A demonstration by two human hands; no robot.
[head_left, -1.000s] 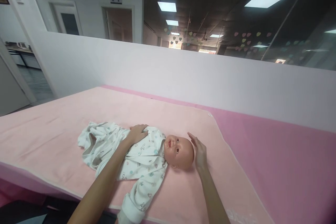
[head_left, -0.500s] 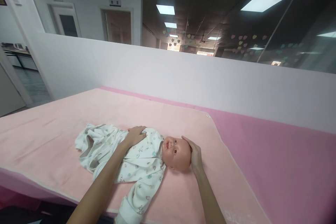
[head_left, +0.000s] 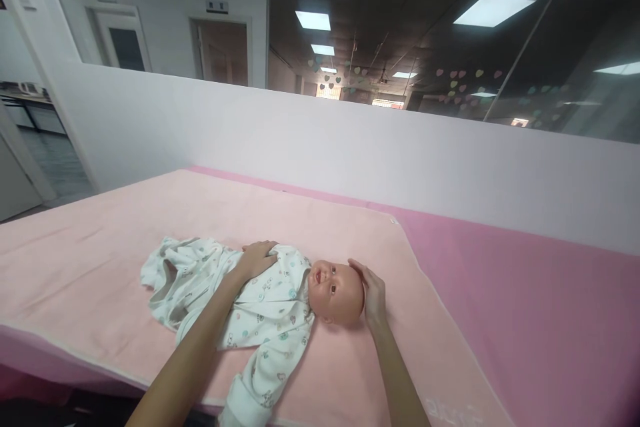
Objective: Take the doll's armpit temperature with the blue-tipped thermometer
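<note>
One doll (head_left: 285,293), face up on a pale pink sheet (head_left: 280,213), mid-scene toward the near side; head (head_left: 337,293) to the right, body running left; clothed in a white patterned outfit (head_left: 250,327), its leg end loosely bunched at the left, one sleeve (head_left: 273,373) stretched toward the near edge. Left hand (head_left: 259,259): open, palm down, resting on the doll's trunk; right hand (head_left: 374,290): open, fingers close together, curved around the crown from the right; whether the palm touches, cannot tell. Sheet lies over a worktop (head_left: 525,293), deeper pink showing at right and along the far side; low white wall (head_left: 310,140) behind; beyond it, a window (head_left: 425,27) with heart stickers (head_left: 454,85); a doorway (head_left: 225,53) to the left.
</note>
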